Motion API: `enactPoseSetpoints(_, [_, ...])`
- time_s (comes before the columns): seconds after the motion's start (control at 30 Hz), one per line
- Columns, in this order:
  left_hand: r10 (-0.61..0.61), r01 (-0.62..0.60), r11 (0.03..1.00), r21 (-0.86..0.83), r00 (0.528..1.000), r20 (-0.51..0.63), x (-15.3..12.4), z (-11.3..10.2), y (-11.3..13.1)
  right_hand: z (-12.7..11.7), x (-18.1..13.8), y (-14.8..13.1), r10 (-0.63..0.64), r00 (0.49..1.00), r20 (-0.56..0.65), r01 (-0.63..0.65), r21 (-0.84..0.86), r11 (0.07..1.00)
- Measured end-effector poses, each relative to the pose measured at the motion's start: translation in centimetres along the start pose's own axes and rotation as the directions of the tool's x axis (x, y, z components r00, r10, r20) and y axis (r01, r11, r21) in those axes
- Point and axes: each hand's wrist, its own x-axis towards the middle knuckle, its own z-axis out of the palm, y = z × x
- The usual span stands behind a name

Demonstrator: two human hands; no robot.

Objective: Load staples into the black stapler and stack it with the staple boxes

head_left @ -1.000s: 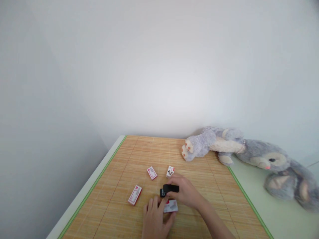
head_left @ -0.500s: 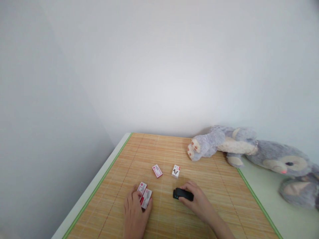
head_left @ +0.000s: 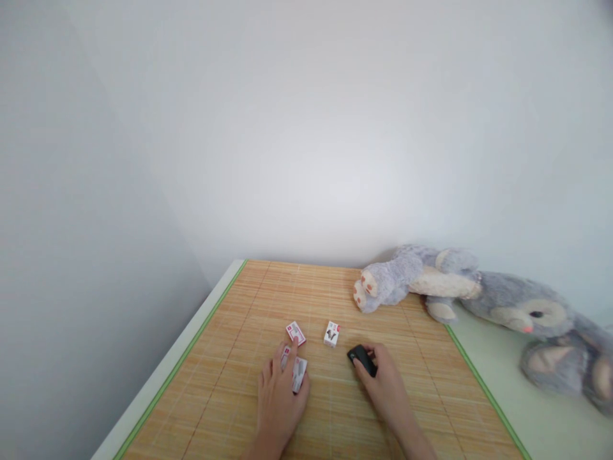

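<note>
Though half-hidden, stapler (head_left: 362, 358) seemingly diagonal, far-left

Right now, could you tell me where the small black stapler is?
In the head view the black stapler lies on the bamboo mat, right of centre, under the right hand's fingertips, just right of a small white box.

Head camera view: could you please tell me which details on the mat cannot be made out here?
- Print on the small boxes: too small to read.
- Boxes under the left hand: fingers cover most; their number is unclear.
- Black object: partly hidden by the right hand; what it is cannot be told.
- Plush rabbit: its far end blurs toward the right edge.
- Forearms: cut off by the bottom edge.
</note>
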Motion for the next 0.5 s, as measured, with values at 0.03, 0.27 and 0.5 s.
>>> enactPoseSetpoints(0.03, [-0.008, 0.008, 1.0, 0.014, 1.0, -0.004, 0.2, 0.2, 0.5, 0.0, 0.8, 0.3, -0.021, 0.999, -0.027, 0.021, -0.008, 1.0])
enactPoseSetpoints(0.27, [-0.051, 0.052, 0.998, 0.025, 0.999, -0.014, 1.1, 0.4, 0.5, 0.5, 6.7, -1.2, -0.2, 0.947, 0.252, 0.192, 0.058, 0.98])
enactPoseSetpoints(0.5, [0.047, -0.045, 0.997, -0.063, 0.998, 0.034, -0.5, -1.0, -3.1, 4.2, 7.9, -5.0, -0.308, 0.87, 0.385, 0.267, 0.156, 0.951])
